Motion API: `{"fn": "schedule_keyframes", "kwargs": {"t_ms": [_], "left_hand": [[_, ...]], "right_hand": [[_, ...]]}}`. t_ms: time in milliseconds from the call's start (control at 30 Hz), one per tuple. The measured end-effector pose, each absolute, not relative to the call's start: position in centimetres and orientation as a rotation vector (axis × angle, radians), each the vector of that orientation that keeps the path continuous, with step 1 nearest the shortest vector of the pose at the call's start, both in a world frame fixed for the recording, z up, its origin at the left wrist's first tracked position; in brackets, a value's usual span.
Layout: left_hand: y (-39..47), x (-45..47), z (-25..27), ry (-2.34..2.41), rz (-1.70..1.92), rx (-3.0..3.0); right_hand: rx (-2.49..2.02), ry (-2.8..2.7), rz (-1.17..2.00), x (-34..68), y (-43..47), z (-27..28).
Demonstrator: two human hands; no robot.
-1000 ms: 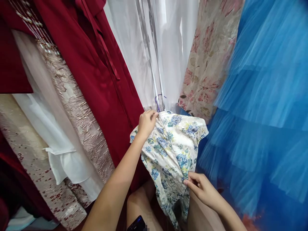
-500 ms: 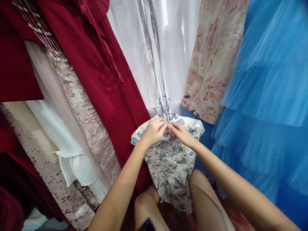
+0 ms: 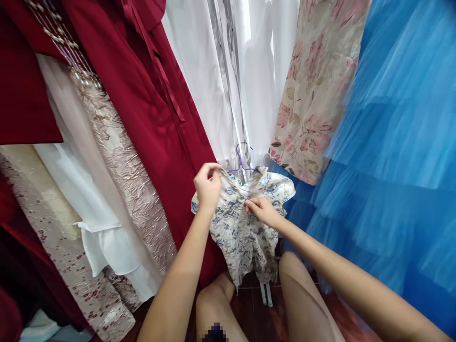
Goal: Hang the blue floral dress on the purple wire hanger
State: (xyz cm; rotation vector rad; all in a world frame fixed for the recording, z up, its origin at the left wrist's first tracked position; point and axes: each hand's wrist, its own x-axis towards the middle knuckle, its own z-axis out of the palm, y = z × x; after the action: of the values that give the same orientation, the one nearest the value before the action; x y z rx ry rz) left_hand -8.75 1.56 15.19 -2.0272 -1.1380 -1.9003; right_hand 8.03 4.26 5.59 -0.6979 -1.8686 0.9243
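A small white blouse with a blue floral print point(image 3: 245, 237) hangs on a purple wire hanger point(image 3: 241, 164) between my knees. My left hand point(image 3: 209, 185) pinches the blouse near its left shoulder by the neckline. At the middle of the chest, my right hand point(image 3: 261, 209) is closed on the front of the blouse, its fingertips pressed together on the fabric. Folds run across the cloth between the two hands. My fingers cover the exact spots they grip.
Dark red garments point(image 3: 142, 118) and a pale brocade dress point(image 3: 131, 190) hang at left. White fabric point(image 3: 256, 85) hangs behind two metal poles point(image 3: 231, 80). To the right are a pink floral garment point(image 3: 306, 104) and a blue tulle dress point(image 3: 392, 142). Below lies a dark tiled floor point(image 3: 245, 304).
My hands were together at the neckline. The left has moved left and up to the shoulder, the right slightly down, and the blouse's lower edge has risen, showing more floor.
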Motion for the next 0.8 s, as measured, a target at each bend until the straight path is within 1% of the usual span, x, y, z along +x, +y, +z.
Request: {"fn": "schedule_keyframes", "kwargs": {"t_ms": [100,167,233,367,500,600,733,800], "left_hand": [[3.4,-13.3,14.9,-1.26,-2.002,-1.87],[4.5,-16.9,13.4,-1.435,-2.039,-1.826],[5.1,-19.9,11.0,-1.644,-2.11,-1.698],[4.3,-22.5,5.0,-1.776,-2.089,-1.647],[2.6,-21.3,-0.2,-1.892,-1.993,-1.78],[1.3,-18.9,-2.0,-1.894,-1.946,-1.939],[-0.8,-13.9,-1.1,-1.727,-1.974,-2.152],[-2.2,-10.8,0.3,-1.637,-1.932,-2.3]], "right_hand": [[-0.701,-1.916,1.02,9.3,4.0,4.2],[-0.689,-1.924,1.094,10.0,3.5,3.5],[-0.687,-1.933,1.167,10.4,3.0,3.0],[-0.711,-1.967,1.29,10.4,2.6,1.7],[-0.793,-1.954,1.346,11.5,2.7,-1.3],[-0.868,-1.963,1.389,13.4,2.1,-4.6],[-0.948,-2.081,1.501,15.5,0.3,-8.3],[-0.968,-2.085,1.444,15.8,-0.7,-8.4]]}}
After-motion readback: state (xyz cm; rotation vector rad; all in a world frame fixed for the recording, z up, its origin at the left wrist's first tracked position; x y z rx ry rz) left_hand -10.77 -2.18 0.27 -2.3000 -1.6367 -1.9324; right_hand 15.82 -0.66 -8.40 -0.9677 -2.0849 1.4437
